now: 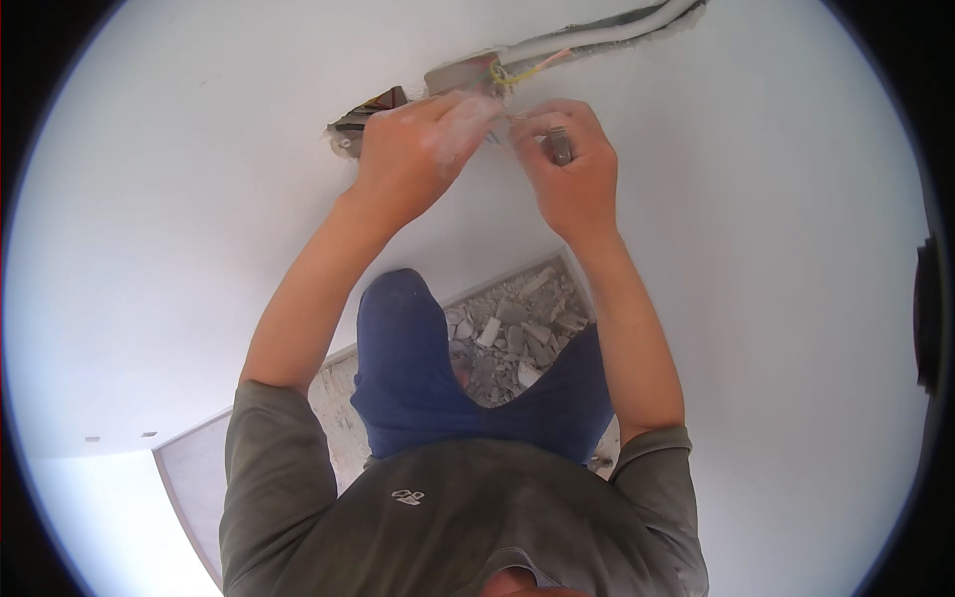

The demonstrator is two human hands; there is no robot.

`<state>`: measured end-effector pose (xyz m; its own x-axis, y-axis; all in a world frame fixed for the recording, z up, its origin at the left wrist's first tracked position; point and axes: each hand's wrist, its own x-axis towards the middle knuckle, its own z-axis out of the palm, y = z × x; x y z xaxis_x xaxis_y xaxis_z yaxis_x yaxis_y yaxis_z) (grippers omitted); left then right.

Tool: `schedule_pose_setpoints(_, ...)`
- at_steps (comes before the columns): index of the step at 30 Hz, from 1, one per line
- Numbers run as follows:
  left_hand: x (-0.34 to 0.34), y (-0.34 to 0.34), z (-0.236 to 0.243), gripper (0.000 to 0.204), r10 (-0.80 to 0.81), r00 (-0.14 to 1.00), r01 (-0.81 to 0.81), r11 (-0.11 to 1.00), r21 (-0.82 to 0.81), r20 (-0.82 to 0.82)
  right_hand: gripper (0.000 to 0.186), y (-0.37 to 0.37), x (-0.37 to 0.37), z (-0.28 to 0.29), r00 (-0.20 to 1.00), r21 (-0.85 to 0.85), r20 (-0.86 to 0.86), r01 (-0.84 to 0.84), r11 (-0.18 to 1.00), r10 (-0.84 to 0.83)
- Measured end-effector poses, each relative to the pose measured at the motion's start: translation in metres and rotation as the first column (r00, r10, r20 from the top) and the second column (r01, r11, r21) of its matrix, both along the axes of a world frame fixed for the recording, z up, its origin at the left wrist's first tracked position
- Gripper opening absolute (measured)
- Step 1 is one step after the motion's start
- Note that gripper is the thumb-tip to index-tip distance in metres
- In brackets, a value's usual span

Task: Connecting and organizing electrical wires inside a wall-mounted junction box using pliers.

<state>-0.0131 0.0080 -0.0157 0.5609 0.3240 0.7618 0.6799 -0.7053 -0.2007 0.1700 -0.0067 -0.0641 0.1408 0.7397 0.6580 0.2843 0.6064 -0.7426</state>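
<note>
the wall point(776, 249) looked smooth and matt, but rough along its broken edges. the pipe point(597, 37) looked like smooth plastic. white powder point(466, 127) dulled my left hand point(423, 142). my shirt point(438, 537) and trousers point(403, 333) were matt cloth; the rubble point(512, 338) looked rough.

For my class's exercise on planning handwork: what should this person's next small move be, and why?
Probably, the right hand should nudge the yellow-green wire gently aside. The wire juts out by the wall recess, just above where the left hand nears the right, so it could get in the way. The right hand also curls around a small grey object, which may limit its grip.
</note>
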Motion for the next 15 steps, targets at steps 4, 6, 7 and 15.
schedule_pose_setpoints(4,0.003,-0.001,-0.003,0.023,-0.003,0.999,0.004,1.000,-0.010,0.045,0.006,-0.008,-0.008,0.003,0.998,-0.045,-0.063,-0.032,0.999,0.029)
schedule_pose_setpoints(6,0.005,-0.001,-0.006,0.023,0.005,0.998,-0.005,1.000,-0.002,0.063,0.007,-0.013,-0.011,0.009,0.992,-0.147,-0.101,-0.094,0.985,0.079)
schedule_pose_setpoints(7,0.005,-0.001,-0.007,0.022,0.002,0.997,-0.003,1.000,0.007,0.083,0.007,-0.015,-0.010,0.010,0.992,-0.146,-0.100,-0.096,0.985,0.081)
schedule_pose_setpoints(15,0.006,-0.005,-0.004,0.016,0.054,0.998,-0.051,0.994,-0.094,0.030,0.037,-0.015,0.012,0.016,0.976,0.247,0.163,0.102,0.964,-0.145)
